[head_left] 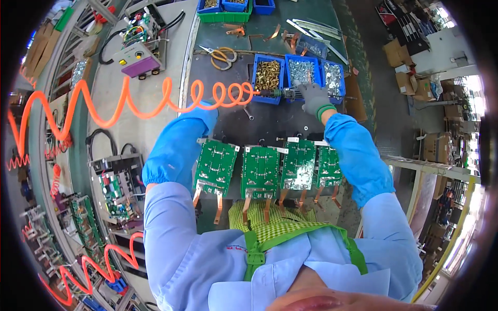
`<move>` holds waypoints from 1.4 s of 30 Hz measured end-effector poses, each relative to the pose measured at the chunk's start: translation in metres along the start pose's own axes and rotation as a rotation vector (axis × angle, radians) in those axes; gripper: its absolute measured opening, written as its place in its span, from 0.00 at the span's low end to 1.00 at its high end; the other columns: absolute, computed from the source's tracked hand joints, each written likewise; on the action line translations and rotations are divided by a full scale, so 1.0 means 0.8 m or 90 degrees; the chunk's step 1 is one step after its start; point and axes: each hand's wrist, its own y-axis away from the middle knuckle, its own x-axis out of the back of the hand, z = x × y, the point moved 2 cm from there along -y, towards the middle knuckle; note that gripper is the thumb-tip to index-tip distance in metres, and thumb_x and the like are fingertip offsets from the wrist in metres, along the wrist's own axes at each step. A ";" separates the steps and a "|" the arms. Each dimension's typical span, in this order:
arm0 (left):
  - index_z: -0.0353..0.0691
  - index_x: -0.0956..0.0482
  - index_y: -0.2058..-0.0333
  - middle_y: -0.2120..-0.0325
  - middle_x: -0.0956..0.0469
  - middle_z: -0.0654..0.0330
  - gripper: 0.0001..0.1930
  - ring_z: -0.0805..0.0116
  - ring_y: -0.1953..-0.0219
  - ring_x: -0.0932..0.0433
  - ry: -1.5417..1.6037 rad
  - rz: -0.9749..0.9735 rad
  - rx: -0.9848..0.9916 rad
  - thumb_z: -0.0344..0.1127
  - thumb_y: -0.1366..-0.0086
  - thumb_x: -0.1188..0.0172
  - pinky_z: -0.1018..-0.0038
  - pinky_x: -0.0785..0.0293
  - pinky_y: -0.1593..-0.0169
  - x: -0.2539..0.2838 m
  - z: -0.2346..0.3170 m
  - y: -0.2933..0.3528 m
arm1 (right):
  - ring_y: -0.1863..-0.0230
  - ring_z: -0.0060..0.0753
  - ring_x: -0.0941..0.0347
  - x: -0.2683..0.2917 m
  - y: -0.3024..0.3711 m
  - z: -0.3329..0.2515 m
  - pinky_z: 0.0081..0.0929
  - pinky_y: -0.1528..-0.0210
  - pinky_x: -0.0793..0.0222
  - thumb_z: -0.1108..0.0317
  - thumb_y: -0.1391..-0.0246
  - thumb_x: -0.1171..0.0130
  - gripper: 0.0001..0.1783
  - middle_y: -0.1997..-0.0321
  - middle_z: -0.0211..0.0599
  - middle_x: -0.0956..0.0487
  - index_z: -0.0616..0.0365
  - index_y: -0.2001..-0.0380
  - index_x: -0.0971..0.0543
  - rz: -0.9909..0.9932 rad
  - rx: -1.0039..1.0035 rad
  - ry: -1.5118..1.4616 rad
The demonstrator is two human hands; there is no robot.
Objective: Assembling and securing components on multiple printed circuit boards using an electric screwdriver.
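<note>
My right hand (314,99), in a grey glove with a green cuff, reaches to the near side of a blue bin of small silver hardware (302,70). Its visible fingers are stretched out over the bin, though their tips are hard to make out. Beside them, across the near edges of the bins, lies a dark air screwdriver (277,93) on a coiled orange hose (171,98). My left hand (208,108) is partly behind that hose, at the end of a blue sleeve cover; its fingers are hidden. Several green circuit boards (216,161) with copper strips stand in a row between my forearms.
Next to the silver hardware are a bin of brass-coloured screws (268,75) and another silver-filled bin (332,78). Orange-handled scissors (223,58) and a small wrench (249,113) lie on the dark bench. A purple-fronted device (140,61) stands left; metal strips (319,33) lie far right.
</note>
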 end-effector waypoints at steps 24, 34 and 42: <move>0.42 0.38 0.45 0.60 0.25 0.53 0.22 0.71 0.76 0.27 0.400 0.456 -0.175 0.38 0.38 0.53 0.76 0.33 0.77 0.092 -0.082 0.003 | 0.70 0.36 0.27 0.229 0.131 0.014 0.27 0.67 0.34 0.69 0.62 0.42 0.27 0.71 0.41 0.24 0.57 0.53 0.29 0.334 0.403 -0.333; 0.45 0.43 0.43 0.65 0.24 0.57 0.21 0.80 0.83 0.33 0.876 0.304 -0.373 0.43 0.33 0.61 0.84 0.39 0.82 -0.097 -0.048 0.335 | 0.72 0.17 0.36 0.289 0.266 -0.053 0.22 0.61 0.36 0.65 0.51 0.46 0.19 0.75 0.28 0.30 0.63 0.56 0.30 0.103 0.587 -0.757; 0.36 0.33 0.53 0.72 0.28 0.62 0.15 0.78 0.75 0.29 1.143 0.199 -0.246 0.35 0.36 0.56 0.86 0.36 0.78 -0.189 -0.120 0.396 | 0.68 0.25 0.31 0.287 0.320 -0.155 0.32 0.53 0.34 0.65 0.45 0.53 0.18 0.69 0.38 0.27 0.67 0.57 0.29 0.044 0.914 -1.060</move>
